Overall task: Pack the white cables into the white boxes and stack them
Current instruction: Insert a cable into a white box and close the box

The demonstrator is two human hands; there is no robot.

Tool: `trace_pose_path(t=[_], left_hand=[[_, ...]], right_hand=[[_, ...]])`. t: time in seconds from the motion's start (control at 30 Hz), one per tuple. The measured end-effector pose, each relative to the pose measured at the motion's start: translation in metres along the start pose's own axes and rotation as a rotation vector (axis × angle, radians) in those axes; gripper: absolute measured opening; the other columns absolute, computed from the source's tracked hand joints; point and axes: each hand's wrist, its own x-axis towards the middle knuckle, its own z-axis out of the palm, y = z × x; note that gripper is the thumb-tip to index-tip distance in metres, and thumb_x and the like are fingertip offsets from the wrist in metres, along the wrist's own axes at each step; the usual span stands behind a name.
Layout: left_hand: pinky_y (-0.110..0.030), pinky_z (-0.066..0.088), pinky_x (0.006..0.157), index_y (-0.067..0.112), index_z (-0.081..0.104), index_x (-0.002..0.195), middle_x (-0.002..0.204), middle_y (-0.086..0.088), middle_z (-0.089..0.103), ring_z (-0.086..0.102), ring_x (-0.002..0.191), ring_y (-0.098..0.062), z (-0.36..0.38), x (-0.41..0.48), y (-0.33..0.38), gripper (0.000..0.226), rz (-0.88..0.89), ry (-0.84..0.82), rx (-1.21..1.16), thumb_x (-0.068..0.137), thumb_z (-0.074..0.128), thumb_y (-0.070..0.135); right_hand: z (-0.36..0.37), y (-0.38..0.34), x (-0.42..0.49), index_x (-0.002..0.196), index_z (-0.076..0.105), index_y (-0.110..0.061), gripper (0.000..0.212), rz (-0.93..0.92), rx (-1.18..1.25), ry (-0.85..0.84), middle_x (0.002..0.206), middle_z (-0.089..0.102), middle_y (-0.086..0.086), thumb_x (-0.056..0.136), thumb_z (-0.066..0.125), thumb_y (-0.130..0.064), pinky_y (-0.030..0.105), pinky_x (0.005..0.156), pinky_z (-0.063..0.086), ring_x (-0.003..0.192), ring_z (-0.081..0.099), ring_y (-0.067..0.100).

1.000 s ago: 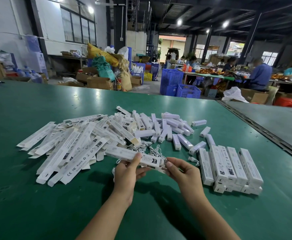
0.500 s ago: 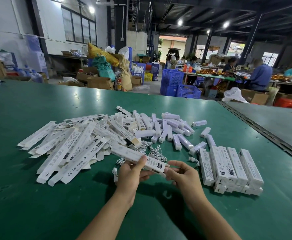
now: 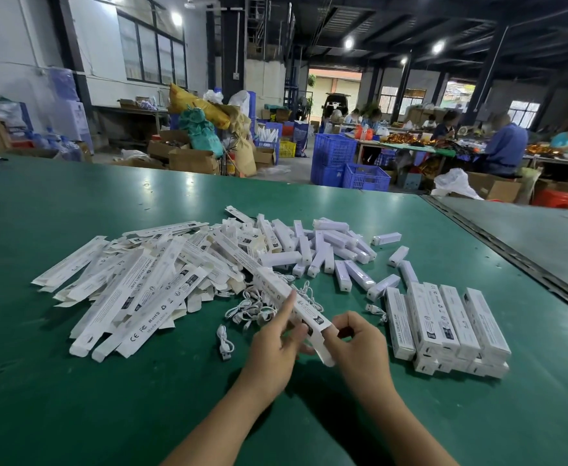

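Both hands hold one long white box (image 3: 306,312) above the counter (image 3: 74,398). The left hand (image 3: 272,344) grips its middle with the forefinger laid straight along the side, I think to keep it steady. The right hand (image 3: 360,344) pinches the near end, probably to close the flap. Whether a cable is already inside, I cannot tell. Loose cables (image 3: 254,311) lie just behind the hands, beside the flat boxes (image 3: 134,294). The stack (image 3: 444,324) of packed boxes stands near on the right, easy to reach.

Green table (image 3: 74,203), blue crates (image 3: 334,153) (ceiling lamps (image 3: 348,43) lit)
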Motion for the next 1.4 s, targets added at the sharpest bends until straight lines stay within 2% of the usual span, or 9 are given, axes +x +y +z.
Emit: trace_pose_path(t=[0.13, 0.3, 0.43, 0.53, 0.7, 0.9, 1.03, 1.2, 1.4], left_hand=[[-0.025, 0.047, 0.103, 0.064, 0.040, 0.136, 0.136, 0.021, 0.058, 0.060, 0.119, -0.001, -0.004, -0.004, 0.002, 0.067, 0.020, -0.046, 0.113, 0.074, 0.058, 0.081], [-0.012, 0.047, 0.085, 0.063, 0.046, 0.125, 0.117, 0.031, 0.063, 0.060, 0.108, 0.008, -0.009, -0.006, 0.009, 0.054, -0.005, -0.040, 0.088, 0.075, 0.065, 0.062], [-0.024, 0.051, 0.095, 0.052, 0.049, 0.124, 0.122, 0.011, 0.064, 0.062, 0.112, -0.003, -0.013, -0.004, 0.010, 0.052, -0.031, 0.001, -0.011, 0.077, 0.072, 0.046], [-0.020, 0.054, 0.084, 0.044, 0.050, 0.125, 0.113, 0.003, 0.067, 0.067, 0.102, -0.003, -0.013, -0.004, 0.011, 0.053, -0.051, -0.013, -0.052, 0.082, 0.077, 0.032], [-0.034, 0.056, 0.088, 0.046, 0.054, 0.117, 0.106, -0.005, 0.072, 0.069, 0.100, -0.019, -0.012, -0.003, 0.012, 0.051, -0.073, -0.036, -0.082, 0.071, 0.076, 0.052], [-0.028, 0.058, 0.081, 0.055, 0.056, 0.109, 0.092, 0.003, 0.075, 0.071, 0.088, -0.008, -0.014, -0.004, 0.010, 0.044, -0.052, 0.001, -0.060, 0.070, 0.066, 0.072], [-0.035, 0.057, 0.087, 0.058, 0.056, 0.109, 0.096, 0.005, 0.075, 0.070, 0.094, -0.008, -0.015, -0.002, 0.008, 0.058, -0.038, 0.005, -0.059, 0.060, 0.062, 0.089], [-0.040, 0.057, 0.089, 0.055, 0.057, 0.109, 0.097, 0.001, 0.076, 0.071, 0.096, -0.014, -0.016, 0.000, 0.003, 0.058, -0.028, 0.016, -0.068, 0.062, 0.063, 0.088], [-0.028, 0.054, 0.075, 0.051, 0.058, 0.108, 0.090, -0.002, 0.075, 0.071, 0.086, -0.012, -0.014, 0.001, 0.002, 0.041, -0.054, 0.007, -0.096, 0.075, 0.063, 0.075]], right_hand=[[-0.003, -0.001, -0.001, 0.067, 0.055, -0.016, 0.024, -0.010, 0.059, -0.008, 0.059, 0.063, 0.008, 0.080, 0.070, -0.002, 0.042, 0.049, 0.050, 0.047, 0.056, 0.027], [-0.003, -0.004, -0.005, 0.062, 0.048, -0.026, 0.040, -0.091, 0.143, -0.087, 0.065, 0.060, 0.014, 0.081, 0.071, 0.000, 0.033, 0.050, 0.042, 0.051, 0.048, 0.016], [-0.007, -0.008, -0.009, 0.076, 0.060, -0.022, 0.022, -0.216, 0.194, -0.167, 0.072, 0.069, 0.009, 0.086, 0.070, -0.005, 0.043, 0.060, 0.054, 0.061, 0.066, 0.019], [-0.009, -0.011, -0.011, 0.086, 0.065, -0.021, 0.021, -0.320, 0.185, -0.231, 0.076, 0.072, 0.000, 0.081, 0.063, -0.001, 0.023, 0.064, 0.053, 0.067, 0.069, 0.011], [-0.015, -0.011, -0.009, 0.090, 0.062, -0.008, 0.009, -0.489, 0.121, -0.247, 0.110, 0.068, -0.006, 0.081, 0.064, -0.011, 0.038, 0.081, 0.058, 0.100, 0.068, 0.017], [-0.015, -0.012, -0.009, 0.098, 0.063, -0.018, 0.012, -0.611, 0.026, -0.289, 0.124, 0.065, -0.009, 0.086, 0.066, -0.018, 0.030, 0.084, 0.056, 0.112, 0.064, 0.006], [-0.014, -0.010, -0.008, 0.101, 0.064, -0.017, 0.015, -0.608, -0.015, -0.306, 0.131, 0.060, -0.010, 0.087, 0.068, -0.020, 0.030, 0.086, 0.055, 0.110, 0.064, 0.006], [-0.016, -0.012, -0.008, 0.106, 0.064, -0.022, 0.019, -0.600, -0.060, -0.337, 0.135, 0.056, -0.017, 0.088, 0.066, -0.029, 0.030, 0.083, 0.054, 0.102, 0.066, 0.005], [-0.017, -0.012, -0.008, 0.112, 0.066, -0.024, 0.026, -0.583, -0.065, -0.359, 0.134, 0.055, -0.017, 0.087, 0.066, -0.030, 0.030, 0.081, 0.055, 0.090, 0.067, 0.010]])
